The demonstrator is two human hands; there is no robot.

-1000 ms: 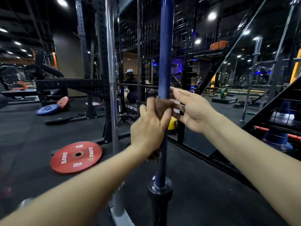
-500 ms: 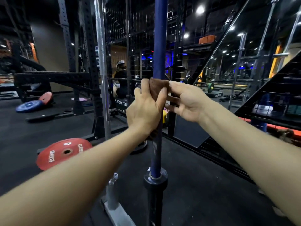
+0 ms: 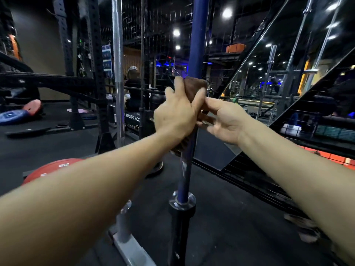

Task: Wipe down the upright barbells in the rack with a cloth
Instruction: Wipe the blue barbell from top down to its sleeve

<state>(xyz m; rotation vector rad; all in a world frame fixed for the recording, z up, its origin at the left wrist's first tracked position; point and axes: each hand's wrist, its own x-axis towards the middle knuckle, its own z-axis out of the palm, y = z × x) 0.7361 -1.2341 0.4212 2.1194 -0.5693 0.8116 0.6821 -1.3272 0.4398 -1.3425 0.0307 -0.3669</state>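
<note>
Nearest, black collar of the blue barbell at floor level, shaft rising upright through the middle of the view. Midway up, brown cloth wrapped round that shaft, its top edge poking above the knuckles and a tail hanging out below the palm. Left hand curled tight over the cloth, grip pinching fabric against the bar. Right hand just beside it, fingers curved in toward the shaft and touching the cloth's right edge; whether clamped on fabric or only steadying, cannot tell.

Compared with a second ago: cloth and both hands higher on the shaft relative to the collar, more bare blue bar showing beneath. Judged as an upward wiping stroke under way on this bar, lower section probably covered, upper length yet to do.

Further left, chrome barbell standing upright just beside the black rack post, seemingly not yet touched by the cloth. Beyond, red plate flat on the floor and a blue plate further back.
</note>
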